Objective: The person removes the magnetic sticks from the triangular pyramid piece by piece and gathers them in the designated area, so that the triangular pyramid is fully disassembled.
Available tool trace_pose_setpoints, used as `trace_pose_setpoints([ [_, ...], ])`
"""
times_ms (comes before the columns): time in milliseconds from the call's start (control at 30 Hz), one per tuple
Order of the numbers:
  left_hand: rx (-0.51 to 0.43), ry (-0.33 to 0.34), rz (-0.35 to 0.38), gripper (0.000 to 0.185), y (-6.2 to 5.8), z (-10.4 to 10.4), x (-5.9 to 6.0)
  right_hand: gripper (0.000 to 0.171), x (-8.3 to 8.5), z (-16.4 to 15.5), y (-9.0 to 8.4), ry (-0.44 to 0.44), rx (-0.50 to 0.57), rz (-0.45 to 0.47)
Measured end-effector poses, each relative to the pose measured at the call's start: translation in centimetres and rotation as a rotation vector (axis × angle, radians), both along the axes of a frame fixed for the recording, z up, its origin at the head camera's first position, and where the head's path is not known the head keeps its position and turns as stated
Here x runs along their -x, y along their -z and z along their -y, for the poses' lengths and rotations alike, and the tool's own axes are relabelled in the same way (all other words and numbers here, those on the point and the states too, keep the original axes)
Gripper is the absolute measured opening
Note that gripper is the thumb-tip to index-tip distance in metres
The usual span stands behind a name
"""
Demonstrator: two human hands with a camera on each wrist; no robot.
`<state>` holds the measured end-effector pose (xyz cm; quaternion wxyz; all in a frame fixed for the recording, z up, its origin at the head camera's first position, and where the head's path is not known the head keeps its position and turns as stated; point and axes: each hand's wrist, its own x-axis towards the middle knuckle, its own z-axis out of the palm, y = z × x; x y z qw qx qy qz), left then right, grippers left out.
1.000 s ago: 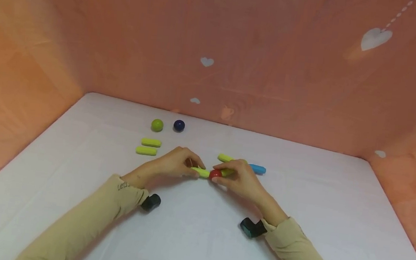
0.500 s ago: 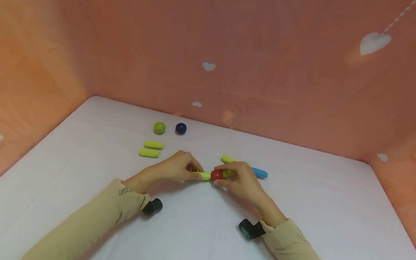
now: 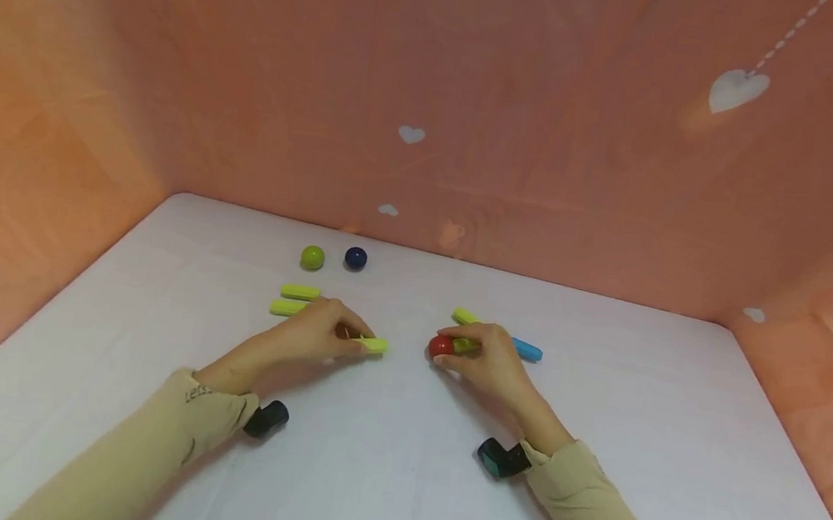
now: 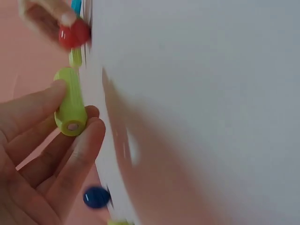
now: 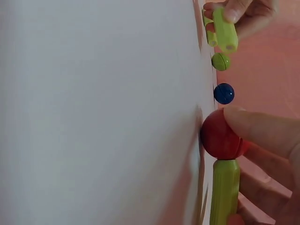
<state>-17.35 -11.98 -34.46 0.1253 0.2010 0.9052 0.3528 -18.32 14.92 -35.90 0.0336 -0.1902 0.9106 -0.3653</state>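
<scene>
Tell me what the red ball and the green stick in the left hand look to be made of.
Red ball: probably hard glossy plastic; it shows a soft highlight, though painted metal is possible. Green stick: looks like smooth moulded plastic, semi-gloss, with a small pale disc set in its end, perhaps a magnet.

Head view: even, soft, warm light with a pink-orange cast from the surrounding walls; white surface (image 3: 396, 476) is bright but not blown out, with only faint diffuse shadows under the forearms and hands, and straight edges bow slightly toward the corners. Left wrist view: strong motion blur, a smeared grey shadow streak across the surface, near fingers (image 4: 70, 159) soft. Right wrist view: sharper, small glare spots on the red ball (image 5: 219, 136) and blue ball (image 5: 224, 93), surface flatly lit.
</scene>
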Motion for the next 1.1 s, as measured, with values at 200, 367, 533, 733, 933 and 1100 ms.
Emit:
trace_pose_setpoints([
  [200, -0.052, -0.029, -0.083, 0.021, 0.1, 2.3, -0.3, 0.035, 0.3, -0.1, -0.2, -0.035, -0.009, -0.027],
  [367, -0.066, -0.055, -0.118, 0.02, 0.0, 3.0, -0.6, 0.034, 0.5, -0.1, -0.2, -0.049, -0.013, -0.037],
  [533, -0.072, -0.09, -0.167, 0.019, -0.3, 4.3, -1.0, 0.035, 0.4, 0.2, -0.3, -0.049, -0.001, -0.017],
  [733, -0.044, -0.139, -0.273, 0.019, -0.6, 6.3, -1.6, 0.034, 0.3, 0.4, -0.3, -0.051, 0.015, -0.018],
  [933, -0.018, -0.182, -0.297, 0.022, -0.7, 7.6, -2.1, 0.034, 0.3, 0.4, -0.3, -0.045, 0.012, -0.023],
  [1100, -0.015, -0.184, -0.31, 0.024, -0.6, 8.2, -2.1, 0.034, 0.2, 0.5, -0.3, -0.047, 0.015, -0.023],
])
